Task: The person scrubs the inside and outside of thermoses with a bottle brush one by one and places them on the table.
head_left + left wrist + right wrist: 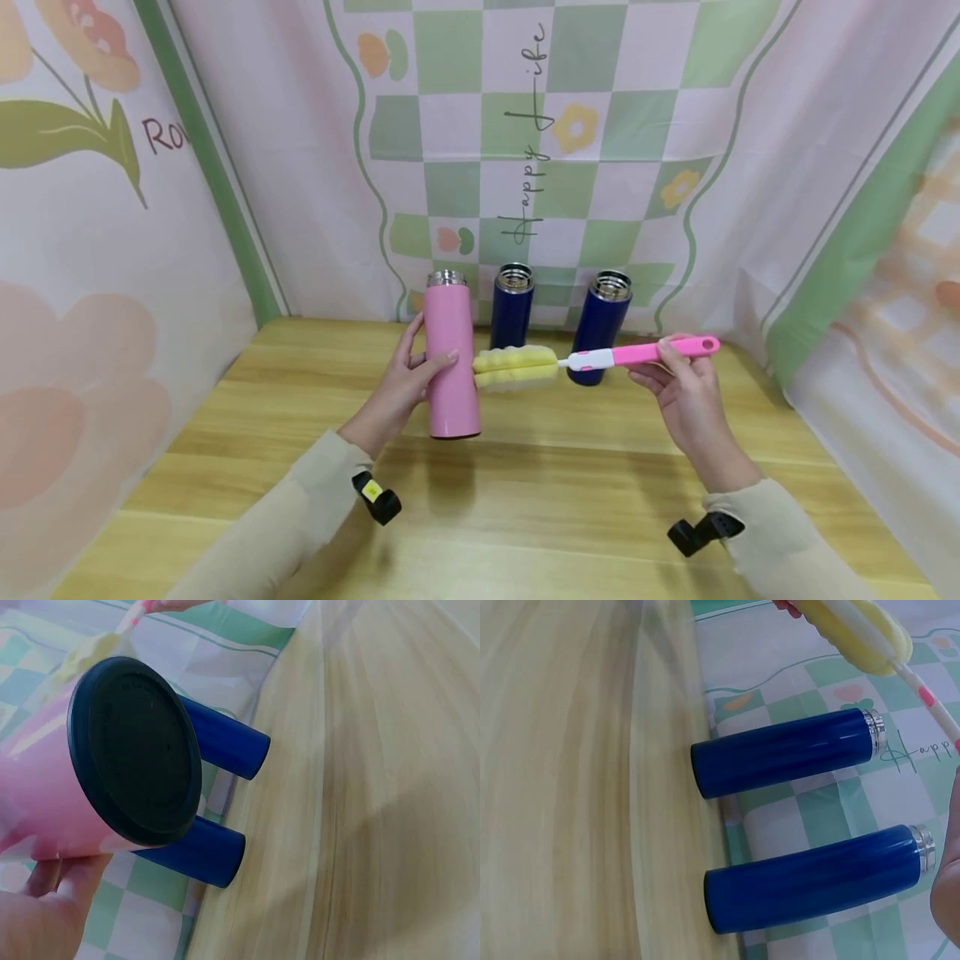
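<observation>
My left hand (401, 387) grips a pink vacuum flask (452, 358), lidless with a bare steel neck, and holds it up off the table. Its dark base (135, 750) faces the left wrist camera. In my right hand (686, 396) is a bottle brush (592, 359), pinched by its pink handle and held level. The brush's yellow sponge head (517, 367) points left, its tip right at the flask's side in the head view. In the right wrist view the sponge (866, 634) shows at the top, and my right hand (946, 877) only partly at the edge.
Two dark blue flasks without lids, one in the middle (513, 308) and one on the right (600, 325), stand upright near the back of the wooden table (525, 517). Behind them hangs a checked curtain (510, 125). Both wrists carry small black cameras.
</observation>
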A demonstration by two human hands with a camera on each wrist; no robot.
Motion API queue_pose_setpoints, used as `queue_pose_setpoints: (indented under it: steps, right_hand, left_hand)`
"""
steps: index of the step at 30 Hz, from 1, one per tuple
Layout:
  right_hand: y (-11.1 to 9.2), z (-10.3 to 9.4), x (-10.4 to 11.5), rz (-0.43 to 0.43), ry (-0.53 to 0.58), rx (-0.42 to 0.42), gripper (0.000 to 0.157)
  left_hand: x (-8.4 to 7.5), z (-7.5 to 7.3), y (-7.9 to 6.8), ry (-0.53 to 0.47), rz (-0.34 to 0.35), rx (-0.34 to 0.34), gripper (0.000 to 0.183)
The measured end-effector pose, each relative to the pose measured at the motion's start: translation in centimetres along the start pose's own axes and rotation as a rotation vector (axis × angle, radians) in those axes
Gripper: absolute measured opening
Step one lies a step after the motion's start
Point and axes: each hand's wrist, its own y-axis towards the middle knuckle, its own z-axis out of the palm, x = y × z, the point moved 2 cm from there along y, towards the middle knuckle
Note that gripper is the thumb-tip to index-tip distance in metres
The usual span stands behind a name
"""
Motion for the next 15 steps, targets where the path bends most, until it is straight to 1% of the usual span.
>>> queue_pose_setpoints:
  steps: [6,15]
  right_hand:
    - [-0.49,-0.34,0.05,0.015,-0.028,0.032,0.003]
    - [-1.03,-0.51,0.19,0.03,-0.075,0.06,0.004]
  left_hand:
    - [-0.52,-0.1,0.0,0.056,0.006,-0.036,0.089]
    - [-0.97,-0.25,0.09,0.08,0.009,-0.058,0.089]
